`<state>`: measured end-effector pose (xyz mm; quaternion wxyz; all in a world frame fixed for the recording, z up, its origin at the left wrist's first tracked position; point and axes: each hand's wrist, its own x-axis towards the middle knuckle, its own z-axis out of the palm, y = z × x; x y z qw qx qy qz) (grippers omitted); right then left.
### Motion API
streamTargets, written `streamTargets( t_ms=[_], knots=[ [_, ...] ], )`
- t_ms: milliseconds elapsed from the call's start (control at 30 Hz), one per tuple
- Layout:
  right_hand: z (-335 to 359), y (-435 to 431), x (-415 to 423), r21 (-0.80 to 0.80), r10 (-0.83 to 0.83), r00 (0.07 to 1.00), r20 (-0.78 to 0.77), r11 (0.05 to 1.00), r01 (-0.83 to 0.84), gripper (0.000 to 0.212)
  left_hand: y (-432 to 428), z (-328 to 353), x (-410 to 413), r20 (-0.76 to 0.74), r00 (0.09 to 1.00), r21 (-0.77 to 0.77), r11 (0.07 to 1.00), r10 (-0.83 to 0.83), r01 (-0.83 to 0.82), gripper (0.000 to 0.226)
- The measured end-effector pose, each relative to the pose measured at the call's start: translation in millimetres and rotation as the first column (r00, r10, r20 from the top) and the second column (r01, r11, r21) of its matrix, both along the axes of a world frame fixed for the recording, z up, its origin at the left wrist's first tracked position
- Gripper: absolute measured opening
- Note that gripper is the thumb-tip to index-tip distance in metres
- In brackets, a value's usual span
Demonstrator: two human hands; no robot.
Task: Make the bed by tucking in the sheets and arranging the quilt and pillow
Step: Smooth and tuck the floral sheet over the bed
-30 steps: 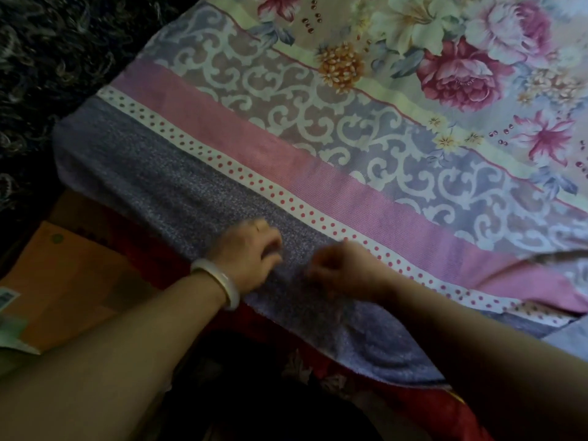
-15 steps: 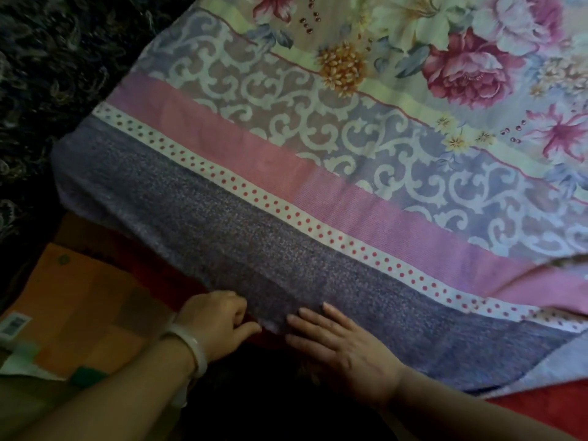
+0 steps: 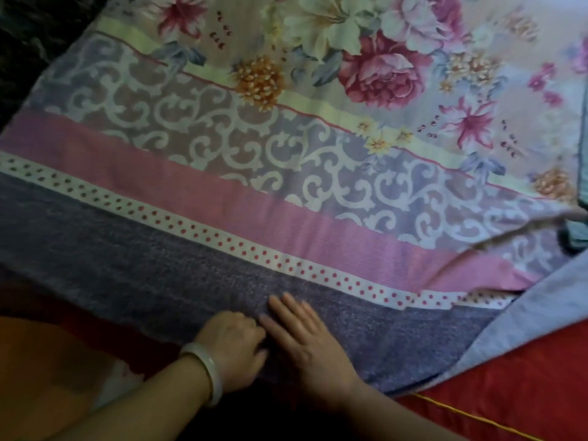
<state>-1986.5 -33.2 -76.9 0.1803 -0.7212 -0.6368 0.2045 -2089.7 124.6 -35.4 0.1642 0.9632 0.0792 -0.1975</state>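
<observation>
A floral sheet [image 3: 286,186] with pink, dotted and purple border bands covers the bed. My left hand [image 3: 234,345], with a pale bangle on the wrist, grips the purple border at the near edge with curled fingers. Right beside it my right hand [image 3: 305,335] lies flat on the purple band, fingers straight. At the right the sheet's corner is folded back and shows a pale blue underside [image 3: 525,319]. No pillow is visible.
Red fabric [image 3: 509,393] with a yellow cord lies under the sheet at the lower right. An orange surface [image 3: 47,361] sits at the lower left. Dark patterned fabric [image 3: 38,33] fills the upper left corner. A dark object [image 3: 577,237] pokes in at the right edge.
Both hands slid from the middle of the purple band down to its near edge. The right hand went from pinching to flat. The view shifted rightward along the bed.
</observation>
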Motion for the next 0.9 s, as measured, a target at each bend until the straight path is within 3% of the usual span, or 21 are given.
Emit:
streamTargets(
  t_ms=[100, 167, 267, 367, 433, 600, 767, 900],
  knots=[
    [9, -29, 12, 0.027, 0.009, 0.996, -0.085, 1.0, -0.007, 0.057, -25, 1, 14, -0.114, 0.993, -0.163, 0.986, 0.023, -0.042, 0.037],
    [19, -44, 31, 0.051, -0.067, 0.993, -0.094, 0.996, 0.072, 0.04, -38, 9, 27, -0.039, 0.999, -0.255, 0.966, 0.028, -0.037, 0.029],
    [28, -81, 76, 0.022, -0.197, 0.98, 0.01, 0.98, 0.196, 0.023, -75, 10, 49, 0.092, 0.994, -0.349, 0.937, 0.067, -0.031, 0.018],
    [25, -121, 117, -0.047, -0.244, 0.965, 0.097, 0.967, 0.25, 0.017, -120, 8, 70, 0.092, 0.994, -0.399, 0.917, 0.059, -0.018, 0.021],
    [24, -152, 144, -0.089, -0.236, 0.963, 0.133, 0.965, 0.248, 0.017, -152, 5, 86, 0.1, 0.992, -0.385, 0.922, 0.073, -0.029, 0.028],
    [25, -204, 192, -0.188, -0.16, 0.977, 0.138, 0.965, 0.185, 0.022, -199, -2, 109, -0.025, 0.97, -0.373, 0.898, 0.242, -0.234, 0.04],
    [35, -213, 215, -0.189, -0.067, 0.991, 0.116, 0.978, 0.089, 0.023, -211, -5, 118, -0.13, 0.934, -0.272, 0.894, 0.333, -0.356, 0.03],
    [38, -211, 228, -0.178, 0.004, 0.981, 0.192, 0.984, 0.031, 0.026, -218, -2, 125, -0.212, 0.907, -0.161, 0.902, 0.365, -0.4, 0.027]
  ],
)
